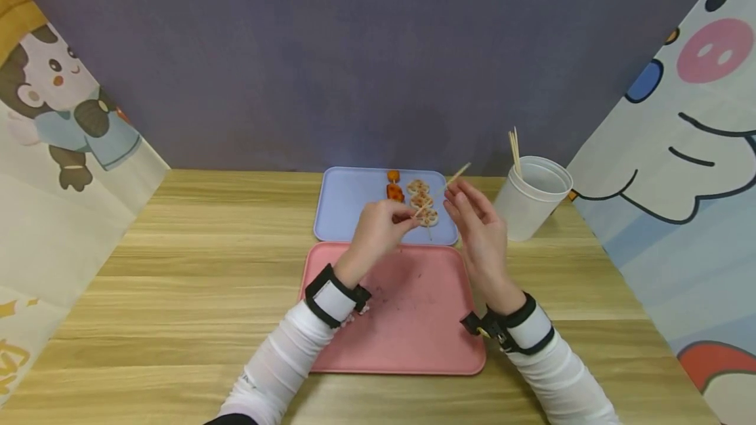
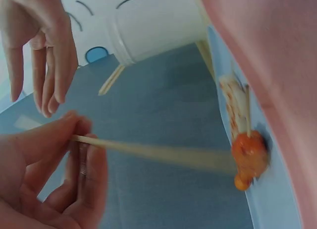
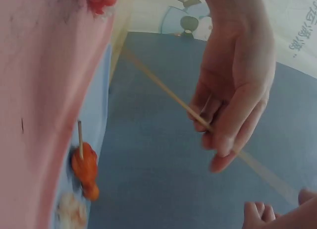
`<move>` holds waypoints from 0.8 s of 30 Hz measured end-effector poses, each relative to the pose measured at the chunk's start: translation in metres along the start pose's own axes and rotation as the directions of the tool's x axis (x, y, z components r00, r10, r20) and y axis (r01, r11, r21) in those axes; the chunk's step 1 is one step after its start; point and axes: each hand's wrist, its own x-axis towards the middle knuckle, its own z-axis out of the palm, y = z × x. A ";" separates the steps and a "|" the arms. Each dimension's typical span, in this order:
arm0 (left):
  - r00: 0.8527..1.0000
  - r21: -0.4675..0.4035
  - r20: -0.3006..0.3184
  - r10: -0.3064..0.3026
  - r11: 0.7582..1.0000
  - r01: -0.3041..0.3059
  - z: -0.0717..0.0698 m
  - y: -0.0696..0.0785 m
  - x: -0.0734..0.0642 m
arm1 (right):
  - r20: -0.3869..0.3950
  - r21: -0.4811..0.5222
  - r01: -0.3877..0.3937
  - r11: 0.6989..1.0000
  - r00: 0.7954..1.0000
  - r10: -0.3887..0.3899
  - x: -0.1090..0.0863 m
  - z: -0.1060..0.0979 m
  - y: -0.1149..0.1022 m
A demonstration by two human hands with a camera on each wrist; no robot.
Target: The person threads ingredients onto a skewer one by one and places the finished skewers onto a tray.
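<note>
The left hand (image 1: 380,228) pinches a wooden skewer (image 1: 458,175) above the boundary between the near pink tray (image 1: 425,320) and far blue tray (image 1: 354,202). The right hand (image 1: 481,235), fingers loosely extended, grips nothing beside the far-right end. Pinch firmly; keep both ends clear of the lotus-root slices (image 1: 420,199).

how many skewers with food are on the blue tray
2: the orange-red skewer and, just right of it, the pale-slice skewer. The left hand hides part of the blue tray, so more may be hidden.
</note>
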 end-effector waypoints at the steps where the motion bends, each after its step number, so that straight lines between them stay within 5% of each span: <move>1: 0.999 -0.055 -0.034 0.000 0.998 -0.002 -0.001 0.000 0.000 | 0.033 -0.047 0.032 0.998 0.999 -0.030 0.000 -0.002 -0.001; 5: 0.991 -0.335 -0.136 -0.018 0.942 -0.029 -0.004 0.002 0.000 | 0.141 -0.269 0.159 0.950 0.982 -0.124 -0.001 -0.012 -0.008; 10: 0.986 -0.601 -0.155 -0.068 0.799 -0.040 -0.008 0.005 -0.001 | 0.176 -0.483 0.218 0.848 0.973 -0.149 -0.006 -0.023 -0.012; 17: 0.985 -0.815 -0.106 -0.138 0.580 -0.007 -0.012 0.012 -0.001 | 0.290 -0.567 0.243 0.787 0.953 -0.086 -0.017 -0.038 -0.010; 20: 0.984 -0.849 -0.095 -0.151 0.529 -0.001 -0.013 0.013 -0.001 | 0.335 -0.582 0.226 0.781 0.942 -0.023 -0.023 -0.043 -0.009; 24: 0.982 -0.871 -0.080 -0.169 0.491 0.013 -0.015 0.015 0.000 | 0.358 -0.588 0.171 0.790 0.931 0.065 -0.029 -0.048 -0.009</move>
